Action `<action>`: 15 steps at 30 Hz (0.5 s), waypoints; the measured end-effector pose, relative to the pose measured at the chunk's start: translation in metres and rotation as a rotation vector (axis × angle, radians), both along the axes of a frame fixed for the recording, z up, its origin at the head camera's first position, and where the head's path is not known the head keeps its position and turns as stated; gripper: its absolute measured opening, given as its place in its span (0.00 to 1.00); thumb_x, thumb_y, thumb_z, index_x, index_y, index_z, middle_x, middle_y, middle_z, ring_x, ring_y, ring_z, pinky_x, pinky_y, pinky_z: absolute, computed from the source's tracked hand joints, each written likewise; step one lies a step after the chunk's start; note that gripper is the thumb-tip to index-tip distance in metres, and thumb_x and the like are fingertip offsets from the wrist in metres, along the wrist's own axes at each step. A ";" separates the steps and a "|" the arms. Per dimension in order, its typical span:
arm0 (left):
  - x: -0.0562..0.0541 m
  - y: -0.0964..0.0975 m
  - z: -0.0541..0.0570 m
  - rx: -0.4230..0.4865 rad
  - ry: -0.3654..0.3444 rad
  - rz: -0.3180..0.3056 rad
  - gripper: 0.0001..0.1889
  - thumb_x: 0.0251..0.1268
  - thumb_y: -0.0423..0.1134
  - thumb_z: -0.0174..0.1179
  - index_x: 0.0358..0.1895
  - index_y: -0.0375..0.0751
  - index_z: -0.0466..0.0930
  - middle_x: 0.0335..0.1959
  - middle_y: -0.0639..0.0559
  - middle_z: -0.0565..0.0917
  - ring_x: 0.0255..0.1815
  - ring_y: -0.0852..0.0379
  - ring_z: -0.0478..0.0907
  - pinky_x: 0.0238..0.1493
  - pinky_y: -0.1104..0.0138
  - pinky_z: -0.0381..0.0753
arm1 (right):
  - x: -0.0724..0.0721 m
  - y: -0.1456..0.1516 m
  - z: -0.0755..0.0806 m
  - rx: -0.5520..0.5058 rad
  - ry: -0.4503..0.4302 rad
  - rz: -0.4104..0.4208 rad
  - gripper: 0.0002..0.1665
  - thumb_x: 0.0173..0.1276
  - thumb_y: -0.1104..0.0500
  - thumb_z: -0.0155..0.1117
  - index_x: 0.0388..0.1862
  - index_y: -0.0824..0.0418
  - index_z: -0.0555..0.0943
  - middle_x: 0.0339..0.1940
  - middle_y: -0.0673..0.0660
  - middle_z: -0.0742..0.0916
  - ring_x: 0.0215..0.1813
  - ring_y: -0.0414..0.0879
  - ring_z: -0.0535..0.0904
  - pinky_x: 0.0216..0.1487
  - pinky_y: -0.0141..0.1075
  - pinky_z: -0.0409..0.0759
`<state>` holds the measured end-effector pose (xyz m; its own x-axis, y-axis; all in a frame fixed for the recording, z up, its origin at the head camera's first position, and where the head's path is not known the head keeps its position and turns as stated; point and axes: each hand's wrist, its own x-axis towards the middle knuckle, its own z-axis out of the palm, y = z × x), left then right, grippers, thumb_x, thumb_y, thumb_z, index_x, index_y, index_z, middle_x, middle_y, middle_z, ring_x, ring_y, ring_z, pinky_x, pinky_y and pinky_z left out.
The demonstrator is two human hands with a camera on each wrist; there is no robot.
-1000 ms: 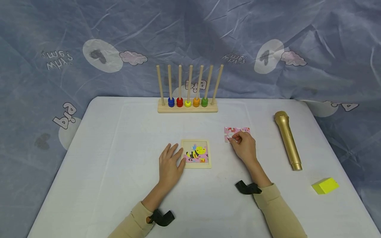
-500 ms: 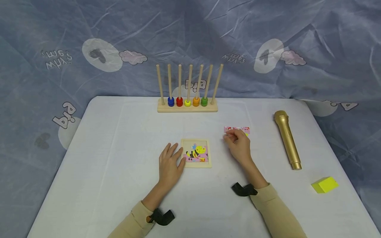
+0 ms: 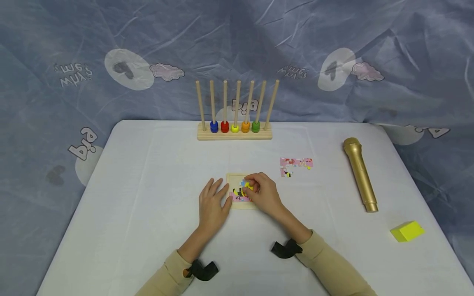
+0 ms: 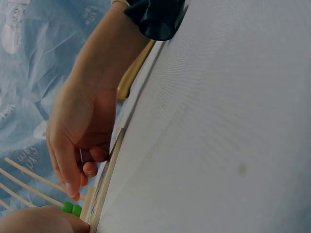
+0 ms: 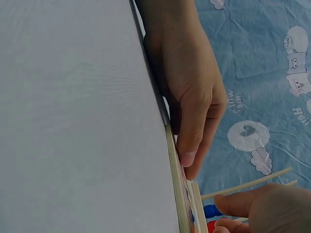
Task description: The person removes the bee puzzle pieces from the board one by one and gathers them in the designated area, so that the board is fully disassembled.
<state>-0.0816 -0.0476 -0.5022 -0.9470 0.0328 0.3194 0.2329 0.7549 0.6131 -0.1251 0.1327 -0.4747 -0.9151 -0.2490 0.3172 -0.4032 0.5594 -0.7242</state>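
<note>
A square wooden puzzle frame [image 3: 237,206] with a partly filled bee picture lies mid-table. My left hand [image 3: 214,204] rests flat beside it, fingers stretched forward and thumb against its left edge. Over the frame's right side is my right hand [image 3: 265,195], fingers bent and thumb close to them. A thin pale edge shows between the right fingers in the left wrist view, apparently a puzzle piece [image 4: 81,155]; the fingers mostly hide it. Loose pink puzzle pieces [image 3: 290,162] lie to the right behind that hand, with a bee-printed piece [image 3: 286,173] just below them.
At the table's back stands a wooden peg rack [image 3: 235,137] with coloured beads on several pegs. A gold microphone [image 3: 361,174] lies on the right, and a yellow block [image 3: 407,231] sits nearer the right edge. White cloth [image 3: 140,172] covers the table.
My right hand has moved left and towards me, from the loose pieces to over the puzzle frame, uncovering the pieces left there. My left hand has stayed at the frame's left edge.
</note>
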 end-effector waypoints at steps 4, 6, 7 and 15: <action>0.000 0.000 -0.001 -0.007 0.008 0.002 0.19 0.59 0.38 0.66 0.54 0.36 0.83 0.64 0.41 0.77 0.72 0.39 0.63 0.68 0.42 0.61 | 0.000 0.000 -0.003 -0.001 0.004 -0.005 0.16 0.53 0.67 0.76 0.41 0.68 0.83 0.28 0.57 0.80 0.26 0.39 0.70 0.27 0.27 0.70; 0.000 0.000 -0.001 -0.010 0.012 0.005 0.19 0.59 0.38 0.67 0.54 0.36 0.83 0.63 0.41 0.78 0.72 0.39 0.63 0.68 0.42 0.62 | -0.001 0.001 -0.004 0.009 0.000 -0.006 0.16 0.53 0.66 0.76 0.41 0.68 0.83 0.28 0.57 0.80 0.26 0.39 0.70 0.27 0.27 0.70; 0.000 0.000 -0.001 -0.012 0.014 0.004 0.19 0.59 0.38 0.67 0.54 0.36 0.83 0.63 0.41 0.78 0.72 0.39 0.63 0.68 0.42 0.62 | -0.001 0.001 -0.004 0.014 -0.005 -0.006 0.16 0.53 0.66 0.76 0.41 0.68 0.83 0.28 0.57 0.80 0.26 0.39 0.70 0.27 0.28 0.70; -0.001 0.000 -0.001 -0.010 0.016 0.005 0.19 0.60 0.39 0.66 0.54 0.36 0.83 0.63 0.41 0.78 0.72 0.39 0.63 0.68 0.42 0.61 | -0.001 -0.001 -0.002 0.169 -0.088 -0.028 0.17 0.55 0.64 0.75 0.43 0.68 0.84 0.27 0.53 0.77 0.27 0.40 0.68 0.29 0.29 0.67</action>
<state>-0.0824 -0.0472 -0.5034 -0.9420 0.0316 0.3342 0.2389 0.7624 0.6014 -0.1260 0.1322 -0.4772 -0.9448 -0.2657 0.1916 -0.3249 0.6860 -0.6510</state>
